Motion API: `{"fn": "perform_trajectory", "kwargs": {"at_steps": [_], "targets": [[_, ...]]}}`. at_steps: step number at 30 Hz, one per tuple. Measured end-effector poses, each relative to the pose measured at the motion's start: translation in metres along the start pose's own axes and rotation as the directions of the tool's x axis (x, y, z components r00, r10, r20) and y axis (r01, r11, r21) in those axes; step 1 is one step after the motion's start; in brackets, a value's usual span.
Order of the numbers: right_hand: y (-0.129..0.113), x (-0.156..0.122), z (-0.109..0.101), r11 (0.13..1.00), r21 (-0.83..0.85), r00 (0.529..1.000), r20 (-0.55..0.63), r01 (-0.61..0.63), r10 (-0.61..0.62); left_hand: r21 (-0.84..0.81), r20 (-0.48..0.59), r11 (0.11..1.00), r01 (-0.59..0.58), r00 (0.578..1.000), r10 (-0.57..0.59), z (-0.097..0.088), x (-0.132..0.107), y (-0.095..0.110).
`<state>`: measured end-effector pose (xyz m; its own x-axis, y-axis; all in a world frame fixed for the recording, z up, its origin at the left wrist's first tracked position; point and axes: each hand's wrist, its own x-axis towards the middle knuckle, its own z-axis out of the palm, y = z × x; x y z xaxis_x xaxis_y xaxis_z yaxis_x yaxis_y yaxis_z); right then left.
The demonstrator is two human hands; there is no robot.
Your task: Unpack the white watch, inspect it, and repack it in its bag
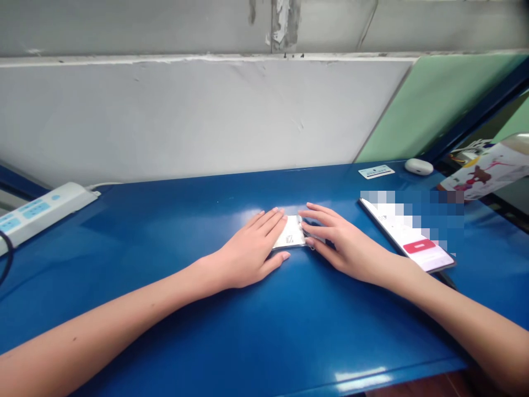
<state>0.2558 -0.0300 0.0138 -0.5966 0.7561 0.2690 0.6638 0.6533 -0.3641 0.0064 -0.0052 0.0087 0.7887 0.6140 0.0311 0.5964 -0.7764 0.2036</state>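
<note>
While the left hand (253, 242) lies flat across a small white item (291, 232) on the blue worktop (264, 336), gripping nothing, the right hand (341, 237), fingers parted, sits at its right edge, handling apparently under way, how much remains unclear.

head cam | fwd/dn | close over desk (231, 342) | facing wall (206, 121)

Worktop (206, 353): smooth, glossy, like painted metal
White packet (294, 230): shiny, film-like edge
Power strip (52, 212): smooth plastic
Upper wall (285, 25): rough, flaking
</note>
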Motion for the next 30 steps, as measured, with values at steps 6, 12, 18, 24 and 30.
{"fn": "perform_trajectory", "kwargs": {"at_steps": [6,12,18,24,30], "targets": [[-0.002,0.002,0.005,0.998,0.002,0.998,-0.001,0.055,-0.055,-0.005,0.014,1.0,0.001,1.0,-0.001,-0.001,0.001,0.001],[-0.009,0.001,0.006,0.979,-0.155,0.991,0.007,0.134,-0.134,-0.009,0.008,1.0,-0.006,1.0,0.006,0.001,0.001,0.001],[-0.022,0.01,0.011,0.885,-0.388,0.965,0.042,0.256,-0.26,-0.029,-0.013,0.999,-0.015,1.0,0.015,0.003,0.002,0.001],[-0.025,0.018,0.015,0.894,-0.385,0.968,-0.01,0.227,-0.25,-0.029,-0.014,1.0,-0.002,1.0,0.001,0.004,0.002,0.002],[-0.002,0.014,0.008,0.987,-0.159,0.985,-0.159,0.036,-0.062,-0.052,-0.047,0.999,-0.008,0.999,0.006,0.005,0.0,-0.003]]}}
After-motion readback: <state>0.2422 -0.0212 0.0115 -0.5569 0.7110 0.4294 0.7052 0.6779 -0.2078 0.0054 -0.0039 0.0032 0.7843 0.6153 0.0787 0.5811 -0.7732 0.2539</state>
